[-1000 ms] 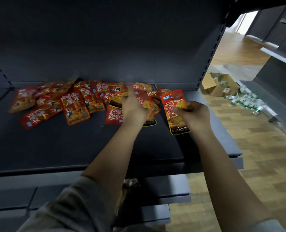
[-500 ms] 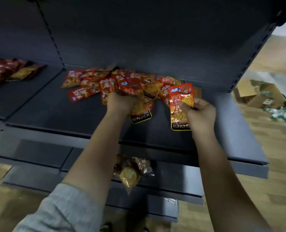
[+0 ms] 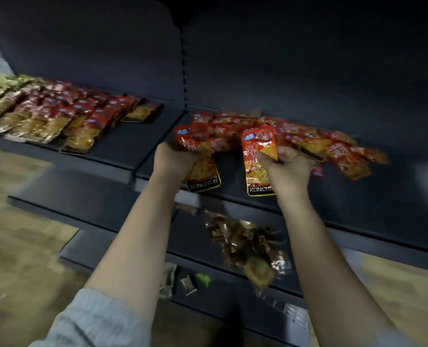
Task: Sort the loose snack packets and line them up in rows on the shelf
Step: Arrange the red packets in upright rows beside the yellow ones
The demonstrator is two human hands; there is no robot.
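My left hand [image 3: 174, 160] grips an orange KONCHEW snack packet [image 3: 203, 171] over the dark shelf [image 3: 383, 196]; more packets may be bunched behind it. My right hand [image 3: 286, 169] pinches a second orange KONCHEW packet [image 3: 258, 159], held upright. Behind both hands a loose pile of red and orange packets [image 3: 308, 139] lies along the back of the shelf. On the shelf section to the left, rows of packets [image 3: 65, 116] lie lined up, red and orange ones and greenish ones at the far left.
A perforated upright [image 3: 183, 71] divides the two shelf sections. On the lower shelf lie brown and clear packets [image 3: 250, 249] and a few small loose ones [image 3: 188, 284]. Wooden floor [image 3: 20, 246] shows at the left and right.
The view has swung left, bringing the lined-up rows into sight. Both hands moved left with their packets, away from the loose pile.
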